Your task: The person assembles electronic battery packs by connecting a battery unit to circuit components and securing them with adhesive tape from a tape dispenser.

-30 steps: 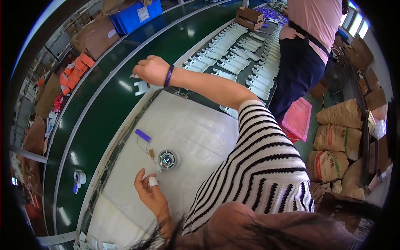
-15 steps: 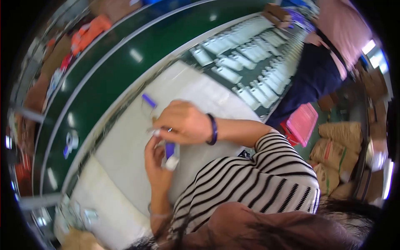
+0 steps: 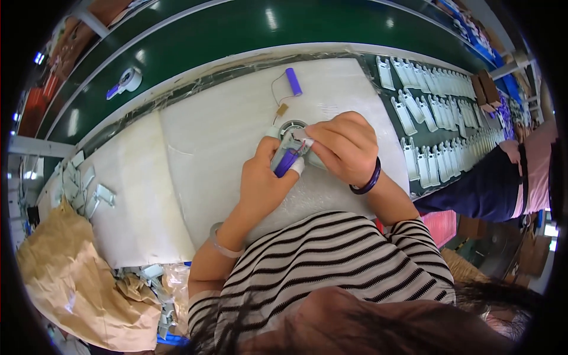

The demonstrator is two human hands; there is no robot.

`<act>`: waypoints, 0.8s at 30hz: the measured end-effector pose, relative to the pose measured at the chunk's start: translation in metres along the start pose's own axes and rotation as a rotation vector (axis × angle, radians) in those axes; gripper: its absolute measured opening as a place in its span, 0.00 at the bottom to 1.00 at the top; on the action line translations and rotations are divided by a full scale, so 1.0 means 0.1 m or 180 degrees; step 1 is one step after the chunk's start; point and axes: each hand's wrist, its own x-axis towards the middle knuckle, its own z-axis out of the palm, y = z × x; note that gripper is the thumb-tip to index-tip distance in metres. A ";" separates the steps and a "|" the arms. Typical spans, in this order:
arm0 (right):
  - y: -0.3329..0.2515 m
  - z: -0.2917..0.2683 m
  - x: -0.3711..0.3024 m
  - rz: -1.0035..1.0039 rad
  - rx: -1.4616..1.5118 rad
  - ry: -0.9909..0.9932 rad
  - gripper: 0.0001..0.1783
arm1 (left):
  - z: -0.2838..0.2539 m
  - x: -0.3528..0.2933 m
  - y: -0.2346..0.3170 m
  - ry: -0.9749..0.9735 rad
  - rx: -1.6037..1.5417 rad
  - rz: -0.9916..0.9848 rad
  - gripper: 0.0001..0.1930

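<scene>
Bright, fairly even light w/ glare spots on green belt (image 3: 201, 41) (fisheye bend & black rim), ctr sharp.

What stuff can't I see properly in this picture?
All in the head view:
- Round device: lower part, behind the left hand, the right hand and what they hold.
- Small piece pinched by the right hand: mostly covered by fingers.
- Co-worker: head, lost past the dark right rim.
- Farthest pale plastic parts: too small to count.

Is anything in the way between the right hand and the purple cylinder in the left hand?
Nothing visible is: the fingertips of the right hand are right by the far end of the purple cylinder in the left hand.
</scene>
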 end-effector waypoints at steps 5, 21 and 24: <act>-0.09 0.06 -0.05 -0.0013 0.0229 -0.0121 0.19 | -0.09 0.03 0.03 0.0165 -0.1520 -0.0235 0.18; -0.07 0.17 -0.14 0.0039 0.0538 -0.0245 0.25 | -0.13 0.06 -0.02 -0.0430 -0.2418 -0.0037 0.16; -0.07 0.18 -0.12 0.0031 0.0472 -0.0203 0.22 | -0.13 0.04 -0.02 -0.0421 -0.2288 0.0069 0.15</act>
